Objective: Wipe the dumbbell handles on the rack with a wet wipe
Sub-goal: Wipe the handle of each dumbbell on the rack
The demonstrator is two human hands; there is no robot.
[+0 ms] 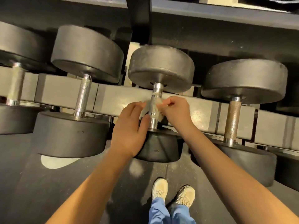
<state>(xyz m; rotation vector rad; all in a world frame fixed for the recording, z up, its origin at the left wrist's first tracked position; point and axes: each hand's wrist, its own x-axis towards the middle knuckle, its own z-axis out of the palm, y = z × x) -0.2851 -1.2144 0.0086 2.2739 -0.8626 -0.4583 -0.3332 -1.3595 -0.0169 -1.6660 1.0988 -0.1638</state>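
Several black dumbbells lie on a grey rack (123, 97). The middle dumbbell has a chrome handle (155, 102), and a pale wet wipe (159, 113) is looped under it. My left hand (129, 126) pinches the wipe's left end beside the handle. My right hand (175, 110) pinches the right end, fingers curled. Left of it lies a dumbbell with a shiny knurled handle (83, 96). To the right lies one with a rusty brown handle (233, 120). A further chrome handle (15, 84) shows at the far left.
An upper rack shelf (210, 16) and a black upright post (139, 18) overhang the dumbbells. Below is dark rubber floor (48, 191) with a pale patch (55, 162). My shoes (173, 193) and blue trouser legs stand close to the rack.
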